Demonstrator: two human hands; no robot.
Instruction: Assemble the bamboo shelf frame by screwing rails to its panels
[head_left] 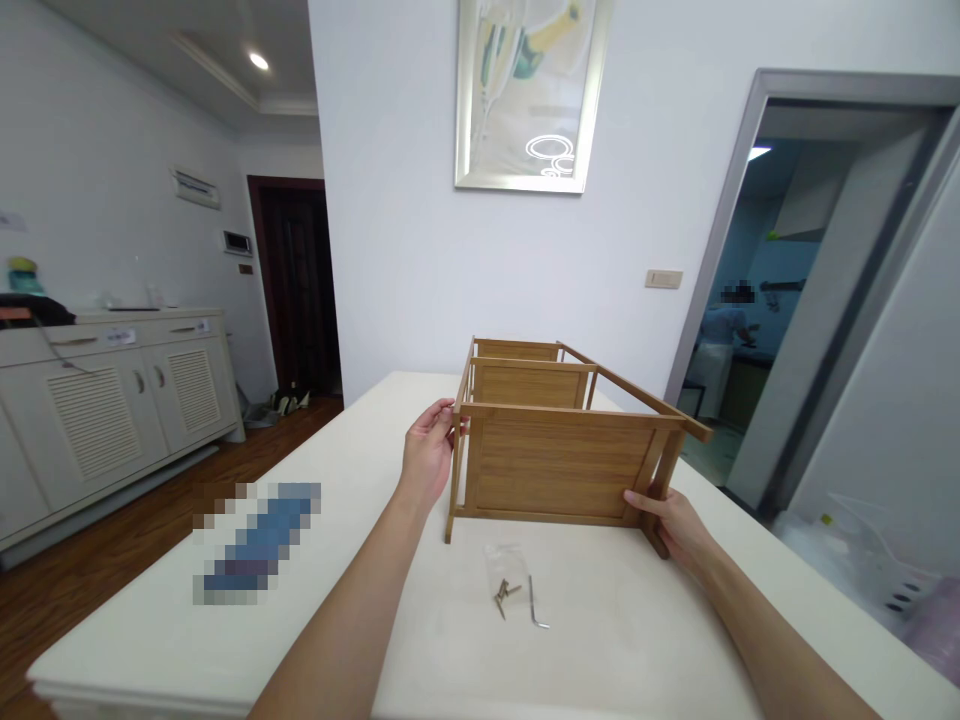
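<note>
Wooden shelf unit [559,462], set on the pale tabletop [637,640] directly before the viewer: a brown open frame of slim rails and legs, fine straight grain visible, with three flat panels ranged one behind another. The near panel, the largest in view, faces the viewer squarely; the farther two appear smaller beyond it. At the right, a long rail runs back along the frame, its near end projecting past the corner. The left hand [427,455] grasps the left edge of the frame near its upper corner, fingers closed about the slender post. The right hand [679,525] clasps the lower right leg, thumb laid across the panel's face. Just in front of the unit lie a few brass-coloured screws [502,597] at a clear plastic bag [507,560], whether inside or upon it cannot be told, and beside them a hex key [532,600]. Farther left rests a pixelated blue item [262,540]. Behind stands a white wall [510,260] bearing a framed picture [532,95].
</note>
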